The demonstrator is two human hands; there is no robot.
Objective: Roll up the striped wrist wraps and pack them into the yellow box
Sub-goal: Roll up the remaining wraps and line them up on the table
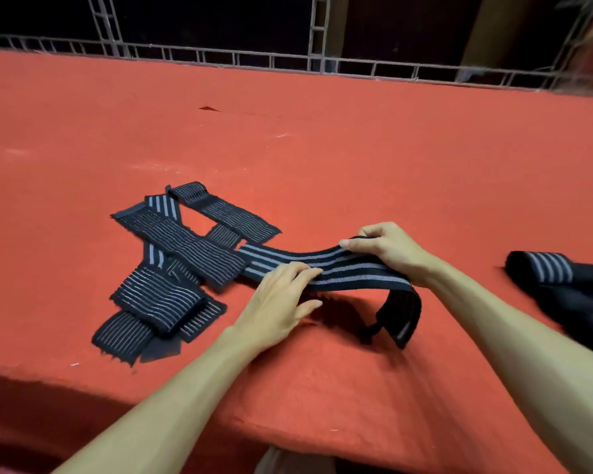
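A long black wrist wrap with grey stripes (353,268) stretches across the red table (288,138), raised in the middle. My right hand (387,249) grips its upper edge, fingers curled over it. My left hand (281,299) lies on the wrap with straight fingers, pressing it down. The wrap's free end (403,316) hangs folded under my right wrist. A loose heap of several unrolled striped wraps (178,261) lies to the left, its nearest strip overlapping the held wrap's far end. No yellow box is in view.
A rolled striped wrap on dark fabric (558,278) sits at the right edge. The table's near edge (185,405) runs below my forearms. A metal truss rail (288,59) lines the far edge.
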